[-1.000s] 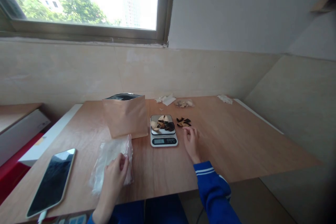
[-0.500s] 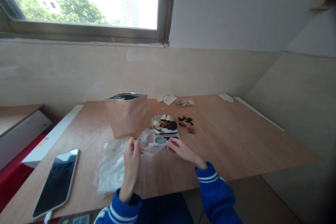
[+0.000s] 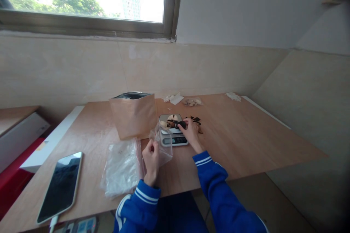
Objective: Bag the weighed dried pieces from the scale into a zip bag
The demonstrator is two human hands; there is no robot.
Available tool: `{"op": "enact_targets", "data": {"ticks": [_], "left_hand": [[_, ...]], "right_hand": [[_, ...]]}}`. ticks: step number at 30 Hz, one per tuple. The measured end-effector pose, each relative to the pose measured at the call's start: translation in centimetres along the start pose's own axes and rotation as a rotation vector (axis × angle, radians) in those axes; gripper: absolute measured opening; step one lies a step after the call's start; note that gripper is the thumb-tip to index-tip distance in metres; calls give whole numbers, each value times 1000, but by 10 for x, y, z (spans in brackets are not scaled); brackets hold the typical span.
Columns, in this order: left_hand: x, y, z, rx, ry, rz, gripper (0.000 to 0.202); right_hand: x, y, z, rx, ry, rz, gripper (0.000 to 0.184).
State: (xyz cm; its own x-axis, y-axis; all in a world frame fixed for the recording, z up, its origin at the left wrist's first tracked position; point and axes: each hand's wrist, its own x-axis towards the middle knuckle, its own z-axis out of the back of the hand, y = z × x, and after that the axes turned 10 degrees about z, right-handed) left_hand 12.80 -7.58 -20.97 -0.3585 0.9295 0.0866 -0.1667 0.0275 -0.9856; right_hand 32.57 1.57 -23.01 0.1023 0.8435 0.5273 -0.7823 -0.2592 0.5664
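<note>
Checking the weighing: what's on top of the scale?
Pale and dark dried pieces lie on the scale; the right hand covers some. The left hand holds a clear bag.

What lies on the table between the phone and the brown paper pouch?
In the head view, a flat stack of clear plastic bags lies on the wooden table between the phone and the brown paper pouch.

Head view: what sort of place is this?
Likely a makeshift packing bench by a window: a small digital scale with dried pieces, a kraft pouch, and clear bags on a plywood table.
</note>
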Motion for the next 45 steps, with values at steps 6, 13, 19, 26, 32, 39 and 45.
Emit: {"op": "enact_targets", "data": {"ticks": [6, 13, 19, 26, 32, 39, 45], "left_hand": [[-5, 5, -1, -12, -82, -69, 36], [-6, 7, 3, 25, -91, -82, 34], [-5, 10, 1, 37, -67, -86, 35], [-5, 14, 1, -37, -36, -87, 37], [-5, 20, 0, -94, -81, -61, 40], [-3, 16, 0, -78, -183, -67, 42], [-4, 18, 0, -103, -154, -40, 40]], "right_hand": [[-7, 11, 14, 205, -42, 2, 22], [-17, 73, 48, 299, -121, 95, 13], [-25, 121, 59, 277, 68, 374, 10], [-31, 124, 40, 21, 436, 679, 27], [-30, 114, 36, 226, 496, 594, 18], [2, 70, 6, 151, 172, 380, 24], [5, 60, -25, -143, 337, 417, 29]]}}
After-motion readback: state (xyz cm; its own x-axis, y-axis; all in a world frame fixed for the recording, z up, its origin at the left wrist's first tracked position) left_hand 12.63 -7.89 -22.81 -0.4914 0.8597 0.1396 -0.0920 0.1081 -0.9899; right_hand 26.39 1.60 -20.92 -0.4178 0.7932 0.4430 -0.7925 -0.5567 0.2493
